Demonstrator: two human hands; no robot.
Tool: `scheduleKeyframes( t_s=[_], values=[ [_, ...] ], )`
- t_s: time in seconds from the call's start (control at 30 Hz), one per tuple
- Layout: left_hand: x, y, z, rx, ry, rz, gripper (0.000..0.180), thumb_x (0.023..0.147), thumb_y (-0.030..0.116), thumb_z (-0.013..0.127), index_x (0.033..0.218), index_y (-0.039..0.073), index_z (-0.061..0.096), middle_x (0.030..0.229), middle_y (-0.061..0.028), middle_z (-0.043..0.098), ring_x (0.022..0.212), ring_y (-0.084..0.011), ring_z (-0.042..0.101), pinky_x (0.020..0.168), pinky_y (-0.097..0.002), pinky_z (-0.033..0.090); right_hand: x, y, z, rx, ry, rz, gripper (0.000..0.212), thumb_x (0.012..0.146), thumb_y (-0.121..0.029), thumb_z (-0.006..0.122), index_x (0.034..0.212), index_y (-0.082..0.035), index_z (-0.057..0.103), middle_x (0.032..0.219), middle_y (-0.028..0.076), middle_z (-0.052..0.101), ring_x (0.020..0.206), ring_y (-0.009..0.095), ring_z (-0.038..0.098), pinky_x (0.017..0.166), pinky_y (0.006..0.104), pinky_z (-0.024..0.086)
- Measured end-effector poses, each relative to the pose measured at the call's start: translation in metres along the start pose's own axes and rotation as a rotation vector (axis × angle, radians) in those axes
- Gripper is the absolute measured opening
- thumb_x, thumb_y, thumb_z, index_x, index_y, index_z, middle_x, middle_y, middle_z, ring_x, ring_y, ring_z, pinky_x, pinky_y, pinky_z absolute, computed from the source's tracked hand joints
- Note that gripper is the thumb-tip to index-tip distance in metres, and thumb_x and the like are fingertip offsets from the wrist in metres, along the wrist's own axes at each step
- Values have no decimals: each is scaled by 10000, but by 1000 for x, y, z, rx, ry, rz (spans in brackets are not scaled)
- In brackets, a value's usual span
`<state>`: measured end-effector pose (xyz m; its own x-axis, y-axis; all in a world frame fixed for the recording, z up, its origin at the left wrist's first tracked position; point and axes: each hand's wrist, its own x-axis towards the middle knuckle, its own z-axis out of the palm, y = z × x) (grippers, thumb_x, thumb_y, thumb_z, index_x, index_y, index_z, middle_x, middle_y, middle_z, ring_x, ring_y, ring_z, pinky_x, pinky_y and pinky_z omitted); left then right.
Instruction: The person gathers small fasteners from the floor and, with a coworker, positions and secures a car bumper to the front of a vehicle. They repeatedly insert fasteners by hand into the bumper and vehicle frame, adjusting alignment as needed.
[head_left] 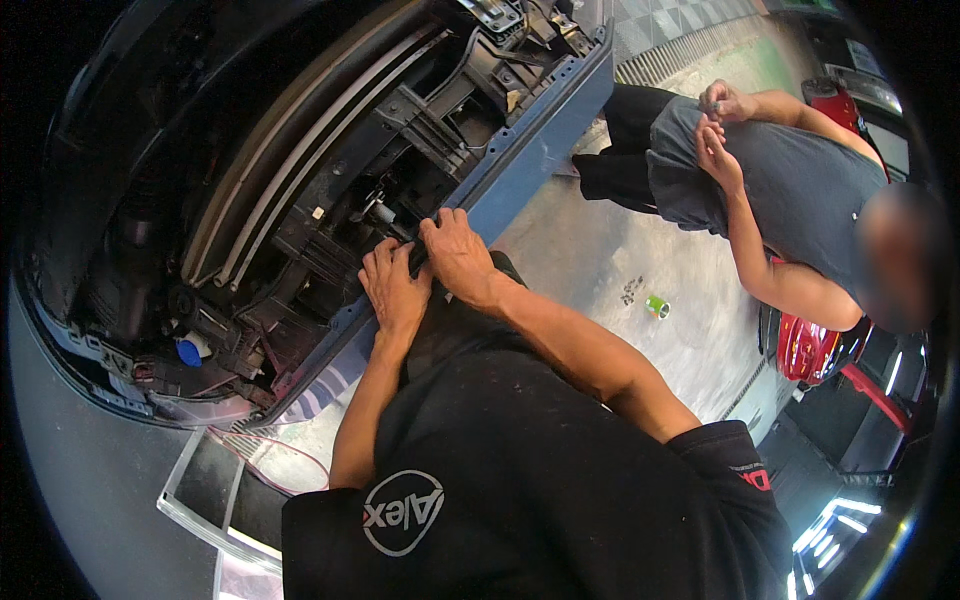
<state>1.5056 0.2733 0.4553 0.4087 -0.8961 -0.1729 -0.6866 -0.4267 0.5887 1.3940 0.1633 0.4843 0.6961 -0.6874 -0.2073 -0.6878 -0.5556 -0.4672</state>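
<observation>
Both hands [428, 268] on black part [418, 255], prob. long axis upper-right.

Workshop floor [620, 250]: pale grey concrete, glossy w/ light glare. Far end: metal drain grate [680, 55], checkered floor tiles [680, 15] beyond. Right: red car [815, 345]. Near right: bright strip lights [835, 525] reflected. Small green can [657, 306] on floor mid-right.

Floor [600, 260]: we record pale grey concrete, smooth and slightly glossy. Lying directly on it: one small green-and-silver roll [657, 306], just beside a cluster of small dark fasteners [631, 290]; a strip of metal drain grating [680, 55] along the far edge; thin red cable [290, 455] looped near the car's front.
</observation>
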Motion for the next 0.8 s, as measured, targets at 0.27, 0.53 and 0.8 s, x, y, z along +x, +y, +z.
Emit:
scheduleKeyframes(
  t_s=[0.27,0.53,0.8],
  values=[
    [2,-3,-1,26,-19,18,448,862,247,842,1266,90,732,1359,-103,603,1306,-346,518,1083,-512,390,4,-3,8,44,15,83,275,881,-74,699,1135,21,652,1152,240,615,1123,420,623,826,467,642],
    [3,-6,5,73,19,46,456,871,294,831,1264,87,727,1354,-125,620,1301,-368,532,1046,-526,404,-1,4,8,119,104,15,310,887,-80,675,1176,14,615,1142,232,621,1107,422,625,830,463,626],
    [0,-9,11,75,1,79,517,928,437,797,1270,59,712,1369,-145,612,1304,-391,533,1053,-537,401,-5,6,25,66,166,32,221,871,-100,673,1048,18,613,1026,185,637,1013,353,649,761,418,619]
  ],
)
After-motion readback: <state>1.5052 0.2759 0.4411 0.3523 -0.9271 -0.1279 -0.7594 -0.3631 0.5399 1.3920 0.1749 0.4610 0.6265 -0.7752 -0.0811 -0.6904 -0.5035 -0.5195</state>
